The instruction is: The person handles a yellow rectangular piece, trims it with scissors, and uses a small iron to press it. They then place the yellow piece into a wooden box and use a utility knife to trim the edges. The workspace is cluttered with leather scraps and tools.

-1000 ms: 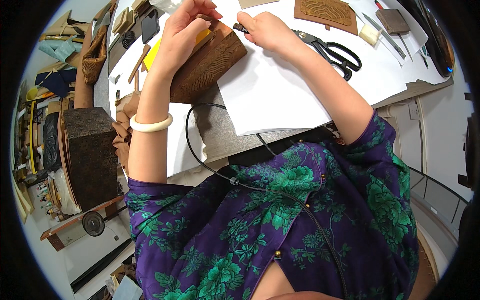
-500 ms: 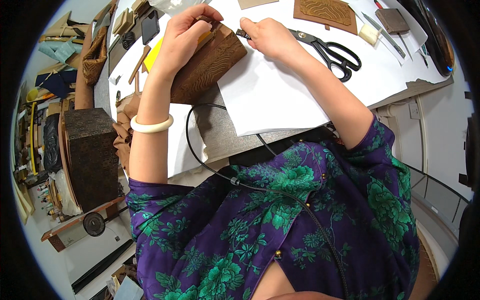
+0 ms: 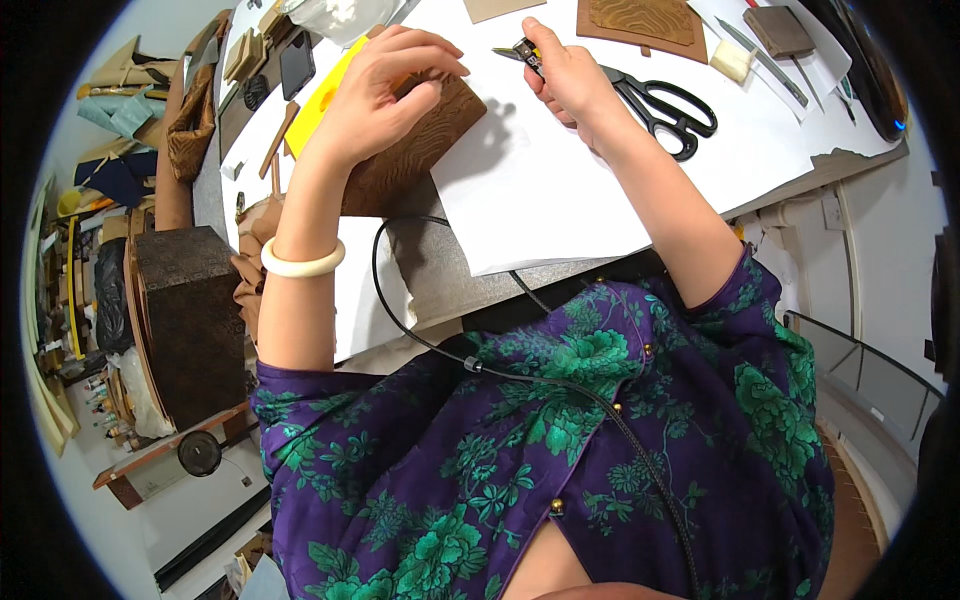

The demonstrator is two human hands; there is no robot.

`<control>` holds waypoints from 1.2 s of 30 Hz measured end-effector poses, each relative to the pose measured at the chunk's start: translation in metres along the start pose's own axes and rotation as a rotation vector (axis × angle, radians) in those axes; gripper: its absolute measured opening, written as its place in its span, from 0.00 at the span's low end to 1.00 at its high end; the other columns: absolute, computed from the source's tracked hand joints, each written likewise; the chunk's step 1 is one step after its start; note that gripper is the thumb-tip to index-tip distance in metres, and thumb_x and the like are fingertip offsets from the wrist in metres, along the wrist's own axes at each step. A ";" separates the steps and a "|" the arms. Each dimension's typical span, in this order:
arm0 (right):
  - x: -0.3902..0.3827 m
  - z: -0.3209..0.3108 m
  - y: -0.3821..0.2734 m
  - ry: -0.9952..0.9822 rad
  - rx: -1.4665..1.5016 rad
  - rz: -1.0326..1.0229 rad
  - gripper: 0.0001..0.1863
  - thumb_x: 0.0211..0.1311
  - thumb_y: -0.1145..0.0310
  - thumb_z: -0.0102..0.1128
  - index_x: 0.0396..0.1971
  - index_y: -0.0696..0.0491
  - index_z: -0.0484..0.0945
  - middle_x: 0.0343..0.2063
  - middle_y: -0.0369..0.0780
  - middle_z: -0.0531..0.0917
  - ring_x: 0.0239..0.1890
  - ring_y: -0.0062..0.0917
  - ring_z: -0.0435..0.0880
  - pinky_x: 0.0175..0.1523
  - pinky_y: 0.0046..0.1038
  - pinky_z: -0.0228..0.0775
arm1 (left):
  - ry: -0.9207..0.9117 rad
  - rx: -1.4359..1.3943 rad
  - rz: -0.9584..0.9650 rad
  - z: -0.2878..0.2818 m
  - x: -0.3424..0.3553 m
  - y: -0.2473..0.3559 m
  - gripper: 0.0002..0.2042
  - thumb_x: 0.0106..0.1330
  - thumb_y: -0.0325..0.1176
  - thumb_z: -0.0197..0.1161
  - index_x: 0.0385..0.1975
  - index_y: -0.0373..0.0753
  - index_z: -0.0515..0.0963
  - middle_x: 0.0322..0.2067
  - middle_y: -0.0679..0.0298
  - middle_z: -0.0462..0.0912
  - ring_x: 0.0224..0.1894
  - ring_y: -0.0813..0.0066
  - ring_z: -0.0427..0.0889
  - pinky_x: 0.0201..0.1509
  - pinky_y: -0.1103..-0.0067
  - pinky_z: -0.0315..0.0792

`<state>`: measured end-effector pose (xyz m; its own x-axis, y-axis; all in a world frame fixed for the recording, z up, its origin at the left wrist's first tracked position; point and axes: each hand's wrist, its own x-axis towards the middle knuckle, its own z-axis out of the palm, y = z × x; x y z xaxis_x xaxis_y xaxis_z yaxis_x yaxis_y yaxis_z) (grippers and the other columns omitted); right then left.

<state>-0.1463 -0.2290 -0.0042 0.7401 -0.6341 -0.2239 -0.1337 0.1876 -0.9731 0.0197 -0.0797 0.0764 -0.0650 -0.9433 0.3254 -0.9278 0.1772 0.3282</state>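
Observation:
A brown case with an embossed wood-grain pattern stands on the white paper, tilted toward the upper right. My left hand is over its upper edge, the fingers curved and the thumb held apart from them. No object shows between the thumb and the fingertips; part of the case is hidden behind this hand. Right of the case and clear of it, my right hand is wrapped round a small black, printed lighter. Behind that hand lie large black-handled scissors, with their pointed tips showing to its left.
A yellow sheet lies behind my left forearm. White paper covers much of the table. Patterned brown pieces, a cream block and a dark block are at the far right. A phone lies far left. A black cord hangs in front of me.
My right hand has moved up and right, away from the case, with the lighter turned upright. My left thumb and fingers have spread apart above the case, which shows more of its face.

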 end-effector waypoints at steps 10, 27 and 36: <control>0.001 0.002 0.006 -0.052 -0.772 -0.189 0.39 0.69 0.36 0.44 0.20 0.58 0.86 0.19 0.45 0.85 0.31 0.40 0.88 0.41 0.42 0.79 | 0.014 -0.424 -0.224 -0.004 -0.007 -0.006 0.21 0.65 0.27 0.54 0.58 0.35 0.81 0.53 0.57 0.85 0.59 0.70 0.81 0.68 0.74 0.69; 0.008 0.024 0.024 0.122 -1.094 -0.476 0.38 0.75 0.42 0.43 0.18 0.58 0.85 0.20 0.50 0.85 0.29 0.47 0.88 0.44 0.45 0.80 | 0.104 -0.721 -0.455 -0.008 -0.008 0.009 0.21 0.64 0.18 0.53 0.58 0.33 0.78 0.48 0.61 0.82 0.51 0.77 0.79 0.58 0.80 0.74; 0.010 0.018 0.028 0.140 -1.076 -0.503 0.40 0.75 0.38 0.43 0.16 0.57 0.83 0.19 0.50 0.84 0.30 0.46 0.88 0.43 0.46 0.79 | 0.122 -0.741 -0.455 -0.005 -0.005 0.008 0.20 0.64 0.19 0.53 0.56 0.32 0.78 0.46 0.62 0.83 0.47 0.78 0.79 0.55 0.81 0.74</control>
<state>-0.1308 -0.2162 -0.0327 0.7983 -0.5451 0.2563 -0.3818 -0.7870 -0.4846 0.0146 -0.0718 0.0813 0.3324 -0.9376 0.1017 -0.3741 -0.0321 0.9268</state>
